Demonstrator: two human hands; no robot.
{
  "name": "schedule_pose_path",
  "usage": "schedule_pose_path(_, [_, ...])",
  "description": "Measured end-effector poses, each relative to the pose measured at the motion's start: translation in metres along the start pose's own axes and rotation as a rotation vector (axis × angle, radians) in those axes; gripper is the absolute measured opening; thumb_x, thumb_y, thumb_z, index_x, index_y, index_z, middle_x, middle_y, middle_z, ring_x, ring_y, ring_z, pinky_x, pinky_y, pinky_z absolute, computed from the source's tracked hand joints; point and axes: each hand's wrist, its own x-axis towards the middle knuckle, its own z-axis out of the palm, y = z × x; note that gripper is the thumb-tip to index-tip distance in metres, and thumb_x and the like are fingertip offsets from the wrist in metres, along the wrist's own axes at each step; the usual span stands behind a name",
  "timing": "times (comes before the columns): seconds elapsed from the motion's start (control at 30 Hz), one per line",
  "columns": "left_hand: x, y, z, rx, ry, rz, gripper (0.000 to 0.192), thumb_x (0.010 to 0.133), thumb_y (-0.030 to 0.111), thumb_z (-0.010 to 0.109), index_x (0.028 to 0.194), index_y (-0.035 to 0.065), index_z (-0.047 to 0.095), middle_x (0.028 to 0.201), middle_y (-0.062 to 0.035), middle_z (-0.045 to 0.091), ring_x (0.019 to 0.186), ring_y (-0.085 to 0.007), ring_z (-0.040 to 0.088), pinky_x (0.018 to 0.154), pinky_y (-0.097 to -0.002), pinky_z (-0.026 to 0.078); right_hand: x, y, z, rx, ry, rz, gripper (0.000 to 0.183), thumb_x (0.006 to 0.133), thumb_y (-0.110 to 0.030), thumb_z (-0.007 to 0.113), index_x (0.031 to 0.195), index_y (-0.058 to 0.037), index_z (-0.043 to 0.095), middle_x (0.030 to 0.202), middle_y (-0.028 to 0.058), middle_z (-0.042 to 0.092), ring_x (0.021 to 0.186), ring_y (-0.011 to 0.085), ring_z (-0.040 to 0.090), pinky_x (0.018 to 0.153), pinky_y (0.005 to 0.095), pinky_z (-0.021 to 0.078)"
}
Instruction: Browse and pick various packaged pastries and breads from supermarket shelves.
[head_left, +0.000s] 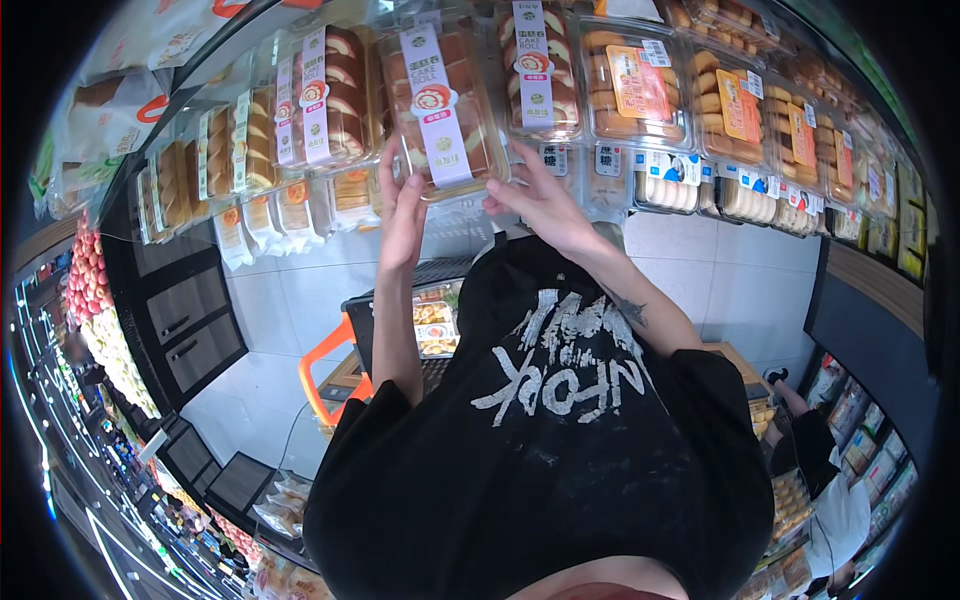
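Between my two hands is a clear plastic box of cake roll (459, 146) with a lilac paper band across its lid, tilted over the display shelf. My left hand (401, 206) grips its near left corner, thumb on the front edge. At the near right corner, my right hand (541, 196) has its thumb against the box and its fingers along the side. Left of it stands a similar banded cake-roll box (341, 97); another cake-roll box (551, 82) sits to its right. Part of the shelf beneath the held box is hidden.
Boxes of small cakes with orange labels (637, 86) continue the row rightward. White-capped trays (667, 187) line a lower tier. Below me are a black basket with an orange handle (319, 360) and a packaged food tray (435, 326). Another person (814, 450) is behind at the right.
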Motion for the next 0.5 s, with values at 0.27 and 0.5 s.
schedule_pose_path(0.27, [-0.004,-0.033,-0.013,-0.194,0.145,-0.061,0.043,0.092,0.026,0.047,0.121,0.0015,0.028,0.115,-0.0184,0.045,0.107,-0.026,0.05,0.094,-0.043,0.039,0.024,0.018,0.015,0.21,0.179,0.037,0.045,0.089,-0.029,0.054,0.116,0.0033,0.038,0.101,0.0121,0.054,0.093,0.017,0.056,0.08,0.0286,0.0467])
schedule_pose_path(0.5, [0.019,-0.03,-0.006,-0.276,0.317,-0.021,0.043,0.09,0.035,0.05,0.112,0.0012,0.035,0.103,-0.0138,0.048,0.097,-0.0219,0.052,0.088,-0.0358,0.043,0.04,0.012,0.017,0.1,0.16,0.156,0.045,0.085,-0.043,0.055,0.095,0.001,0.051,0.088,0.0086,0.057,0.075,0.0128,0.056,0.063,0.0235,0.0462])
